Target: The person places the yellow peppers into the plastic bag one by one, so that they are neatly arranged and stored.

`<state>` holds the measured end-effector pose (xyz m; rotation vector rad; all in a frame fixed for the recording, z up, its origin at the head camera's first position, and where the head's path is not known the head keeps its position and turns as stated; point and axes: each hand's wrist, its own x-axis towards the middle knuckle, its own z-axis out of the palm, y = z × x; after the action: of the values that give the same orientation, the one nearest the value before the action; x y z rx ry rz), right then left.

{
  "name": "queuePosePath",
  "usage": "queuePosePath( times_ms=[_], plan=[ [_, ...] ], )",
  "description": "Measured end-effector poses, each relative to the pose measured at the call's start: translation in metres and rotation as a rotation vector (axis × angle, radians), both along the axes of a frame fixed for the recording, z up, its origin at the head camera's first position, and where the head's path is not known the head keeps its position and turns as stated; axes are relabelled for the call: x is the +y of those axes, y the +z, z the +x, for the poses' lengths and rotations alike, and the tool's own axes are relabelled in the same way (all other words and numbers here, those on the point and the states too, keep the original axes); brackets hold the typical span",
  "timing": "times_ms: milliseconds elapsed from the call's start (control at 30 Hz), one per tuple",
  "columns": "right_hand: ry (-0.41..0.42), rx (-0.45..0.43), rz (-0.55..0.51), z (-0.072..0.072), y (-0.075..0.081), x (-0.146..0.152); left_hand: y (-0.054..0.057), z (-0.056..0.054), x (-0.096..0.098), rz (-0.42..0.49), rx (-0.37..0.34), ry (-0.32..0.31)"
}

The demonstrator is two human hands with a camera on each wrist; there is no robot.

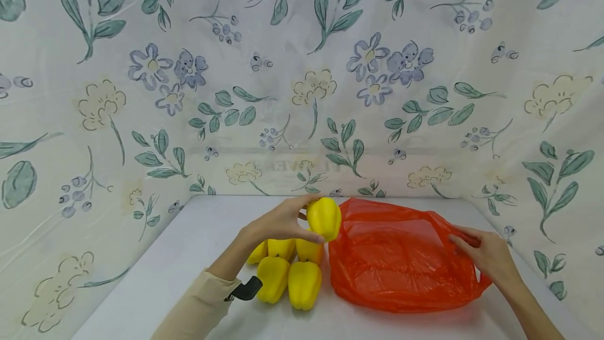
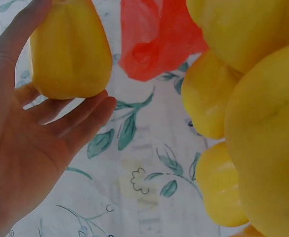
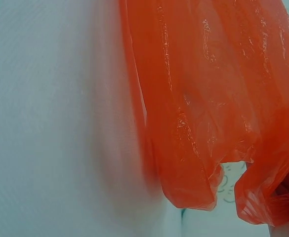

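In the head view my left hand (image 1: pixel 288 219) grips a yellow bell pepper (image 1: pixel 324 218) between thumb and fingers, raised beside the left edge of a red plastic bag (image 1: pixel 406 261). The left wrist view shows that same bell pepper (image 2: pixel 71 49) against the thumb and fingertips. My right hand (image 1: pixel 491 256) pinches the bag's right side near a handle loop. In the right wrist view the bag (image 3: pixel 203 98) fills much of the frame, and only a bit of the hand shows at the right edge. What the bag holds inside cannot be made out.
Several more yellow bell peppers (image 1: pixel 304 285) stand grouped on the white table (image 1: pixel 184 245), below and beside the left forearm. A floral curtain (image 1: pixel 283 119) hangs behind the table and along both sides. A dark strap (image 1: pixel 246 288) circles the left wrist.
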<state>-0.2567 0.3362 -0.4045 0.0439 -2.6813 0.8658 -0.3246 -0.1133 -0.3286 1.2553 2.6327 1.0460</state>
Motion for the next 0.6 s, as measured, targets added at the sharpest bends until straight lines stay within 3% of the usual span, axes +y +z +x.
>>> queuePosePath(
  times_ms=[233,600],
  plan=[
    [-0.005,-0.009,0.000,-0.001,-0.001,0.000,0.000,-0.009,0.027,-0.001,0.003,-0.054],
    [-0.005,-0.010,0.005,-0.001,-0.001,0.000,0.003,-0.023,0.067,-0.023,0.002,-0.038]
  ],
)
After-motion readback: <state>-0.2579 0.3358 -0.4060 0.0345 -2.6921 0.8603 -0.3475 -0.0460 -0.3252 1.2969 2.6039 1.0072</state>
